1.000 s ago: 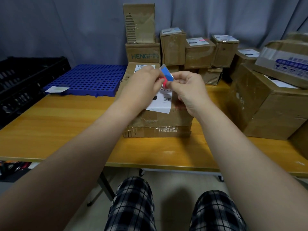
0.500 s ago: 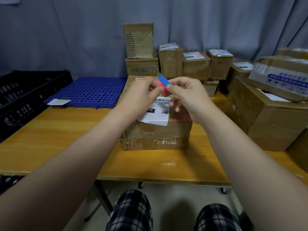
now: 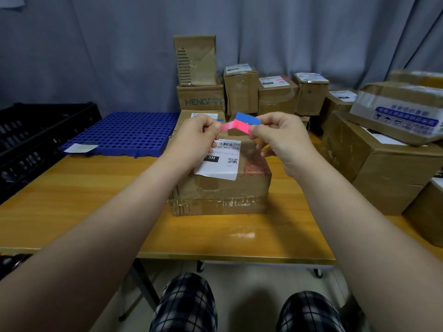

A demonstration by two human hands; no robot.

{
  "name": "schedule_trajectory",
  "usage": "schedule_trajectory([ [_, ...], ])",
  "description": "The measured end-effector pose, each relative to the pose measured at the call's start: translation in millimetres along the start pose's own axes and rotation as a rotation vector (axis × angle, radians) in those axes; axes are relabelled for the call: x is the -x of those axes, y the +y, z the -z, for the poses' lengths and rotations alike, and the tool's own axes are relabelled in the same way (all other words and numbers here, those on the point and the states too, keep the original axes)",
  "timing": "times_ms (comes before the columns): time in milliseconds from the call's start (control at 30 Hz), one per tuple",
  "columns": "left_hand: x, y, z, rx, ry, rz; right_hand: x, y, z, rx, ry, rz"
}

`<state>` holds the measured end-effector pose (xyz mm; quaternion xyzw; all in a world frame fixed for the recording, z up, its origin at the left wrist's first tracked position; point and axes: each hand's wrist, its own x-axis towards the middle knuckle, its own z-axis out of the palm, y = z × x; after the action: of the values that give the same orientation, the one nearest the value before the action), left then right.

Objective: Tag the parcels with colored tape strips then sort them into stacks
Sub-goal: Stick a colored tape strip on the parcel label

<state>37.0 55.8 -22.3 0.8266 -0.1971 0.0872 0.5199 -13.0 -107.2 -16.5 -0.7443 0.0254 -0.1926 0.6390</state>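
Both hands are up over the parcel in front of me. Btwn them is a pink tape strip w/ a blue tape strip lying along its upper right part. L hand: fingers curled, thumb + forefinger pinching the pink strip's left end. R hand: thumb + forefinger pinching the right end where pink and blue meet, other fingers loosely curled underneath. The strips are kinked in the middle and held in the air, clear of the parcel.

The parcel is a brown taped carton, flat on the wooden surface, approx. centre. It has a white shipping label w/ barcode + QR code on top. My L wrist covers the label's left edge.

At the back a carton printed "HENG…" has a tall carton upright on it. Right of those is a row of smaller cartons, and the middle one has a pink mark on its label. Far right is a big carton w/ a tilted carton in blue-printed tape resting on it.

On the left a blue perforated panel lies on the surface, w/ a paper slip at its near corner. A black crate stands just beside the surface's left edge. Grey curtain behind everything. My knees in plaid trousers show below the near edge.
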Motion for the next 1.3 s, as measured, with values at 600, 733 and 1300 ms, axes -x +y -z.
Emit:
schedule_trajectory([
  [600,-2.1,9.7,-33.2,0.101,-0.074,0.111,-7.0,80.1,39.8,0.576,0.303,-0.264],
  [733,-4.8,14.6,-31.7,0.164,-0.062,0.166,-2.4,27.4,21.5,0.434,0.207,0.381],
  [1300,-6.1,15.3,0.1,0.257,-0.071,0.216,-12.8,0.4,-32.5,0.936,-0.023,0.678],
])
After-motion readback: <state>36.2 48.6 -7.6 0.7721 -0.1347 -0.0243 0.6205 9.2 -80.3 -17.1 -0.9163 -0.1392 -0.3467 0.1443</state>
